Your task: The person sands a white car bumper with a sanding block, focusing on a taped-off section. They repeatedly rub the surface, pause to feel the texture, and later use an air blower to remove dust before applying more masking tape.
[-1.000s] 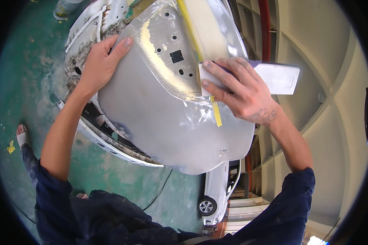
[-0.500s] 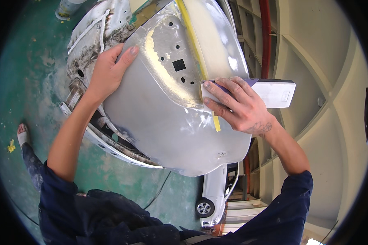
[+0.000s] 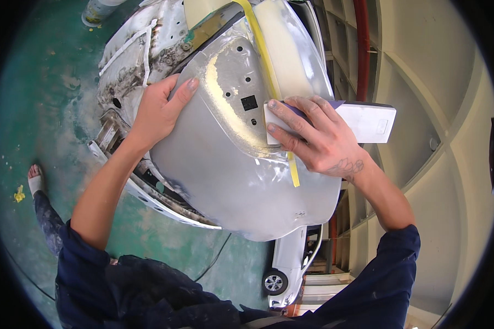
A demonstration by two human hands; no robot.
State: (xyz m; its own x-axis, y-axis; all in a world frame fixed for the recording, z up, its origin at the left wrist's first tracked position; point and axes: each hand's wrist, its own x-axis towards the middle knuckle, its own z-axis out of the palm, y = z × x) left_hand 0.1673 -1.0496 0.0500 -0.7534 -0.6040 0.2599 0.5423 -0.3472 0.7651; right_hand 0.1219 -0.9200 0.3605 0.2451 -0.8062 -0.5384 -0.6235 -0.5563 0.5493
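The left hand (image 3: 163, 109) gripped the left edge of the grey car body panel (image 3: 241, 192) while the right hand (image 3: 325, 137), fingers clamped on a sanding block (image 3: 366, 122) overhanging the right edge, apparently sanded, the next stroke calling for even pressure.

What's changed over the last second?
The right hand has slid the white block left and slightly forward over the grey panel; its end now hides a small hole near the square opening. Nothing was let go. The left hand stays at the panel's left edge, the yellow tape in place.
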